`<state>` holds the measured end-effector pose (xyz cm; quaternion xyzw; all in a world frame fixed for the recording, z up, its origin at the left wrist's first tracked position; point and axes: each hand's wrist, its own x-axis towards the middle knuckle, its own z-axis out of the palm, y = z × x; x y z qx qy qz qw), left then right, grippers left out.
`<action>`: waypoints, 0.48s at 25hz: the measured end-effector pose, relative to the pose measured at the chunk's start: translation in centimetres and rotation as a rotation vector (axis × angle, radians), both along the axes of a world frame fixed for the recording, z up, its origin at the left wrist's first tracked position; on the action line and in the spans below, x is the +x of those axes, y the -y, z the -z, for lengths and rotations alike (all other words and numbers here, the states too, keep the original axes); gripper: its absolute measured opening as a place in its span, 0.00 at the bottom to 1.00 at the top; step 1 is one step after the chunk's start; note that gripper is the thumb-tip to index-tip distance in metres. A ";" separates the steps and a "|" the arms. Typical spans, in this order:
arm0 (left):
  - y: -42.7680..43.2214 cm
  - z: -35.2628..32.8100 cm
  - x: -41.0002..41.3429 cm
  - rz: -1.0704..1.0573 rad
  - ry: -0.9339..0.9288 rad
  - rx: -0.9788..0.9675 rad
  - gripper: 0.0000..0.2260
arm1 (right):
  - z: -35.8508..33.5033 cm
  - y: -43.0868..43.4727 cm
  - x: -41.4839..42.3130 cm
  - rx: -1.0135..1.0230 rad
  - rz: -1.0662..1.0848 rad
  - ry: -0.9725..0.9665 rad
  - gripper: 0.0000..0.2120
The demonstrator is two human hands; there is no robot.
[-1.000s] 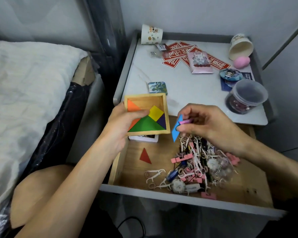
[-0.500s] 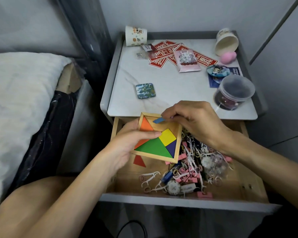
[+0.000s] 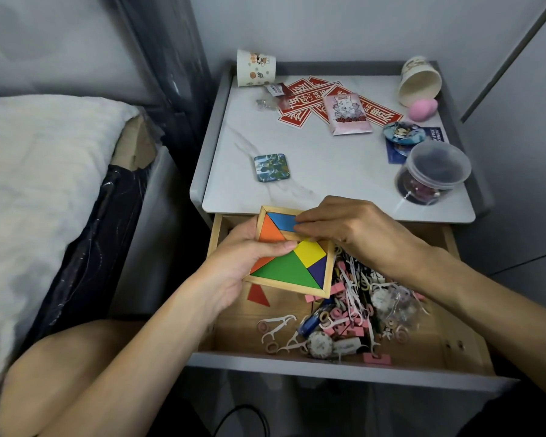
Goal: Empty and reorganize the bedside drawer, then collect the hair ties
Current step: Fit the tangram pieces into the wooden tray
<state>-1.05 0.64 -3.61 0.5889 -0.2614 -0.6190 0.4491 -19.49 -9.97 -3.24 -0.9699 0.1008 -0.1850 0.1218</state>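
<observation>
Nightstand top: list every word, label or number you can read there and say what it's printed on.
"STAR", probably: white print on the dark blue card; rest too small.
Red paper strips: white Chinese characters, too blurred to read.
Pink packet: red lettering along its bottom, blurred.
Small sachet: print too small.

Showing pale, matt bare wood in the square tangram frame (image 3: 329, 272) and the open drawer (image 3: 238, 331). Looking matt-painted on the blue parallelogram piece (image 3: 281, 220). Gleaming smooth and glossy across the white marble-patterned nightstand top (image 3: 328, 171). Shining as clear plastic in the round lidded tub (image 3: 435, 167).
</observation>
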 end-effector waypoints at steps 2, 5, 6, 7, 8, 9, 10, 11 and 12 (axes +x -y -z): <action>0.0 -0.1 -0.1 -0.006 -0.009 0.010 0.17 | 0.0 0.0 0.0 0.029 0.037 0.023 0.14; 0.2 -0.2 -0.1 -0.084 -0.027 0.057 0.13 | -0.3 -0.8 0.4 0.206 0.168 0.137 0.14; 0.2 -0.2 -0.1 -0.122 -0.023 0.076 0.11 | -0.5 -1.0 0.6 0.338 0.240 0.205 0.17; 0.3 0.0 -0.1 -0.156 -0.014 0.090 0.10 | -0.7 -1.1 0.6 0.449 0.296 0.260 0.20; 0.3 0.0 -0.1 -0.183 -0.001 0.100 0.09 | -1.0 -1.2 0.7 0.533 0.338 0.278 0.21; 0.3 0.1 -0.1 -0.202 0.014 0.102 0.08 | -1.2 -1.4 0.9 0.546 0.362 0.256 0.18; 0.3 0.1 -0.1 -0.215 0.027 0.098 0.07 | -1.3 -1.5 0.9 0.542 0.374 0.229 0.12; 0.3 0.2 -0.2 -0.225 0.037 0.089 0.06 | -1.2 -1.6 1.0 0.560 0.404 0.224 0.08; 0.3 0.1 -0.3 -0.235 0.045 0.077 0.05 | -1.2 -1.7 1.1 0.616 0.445 0.230 0.05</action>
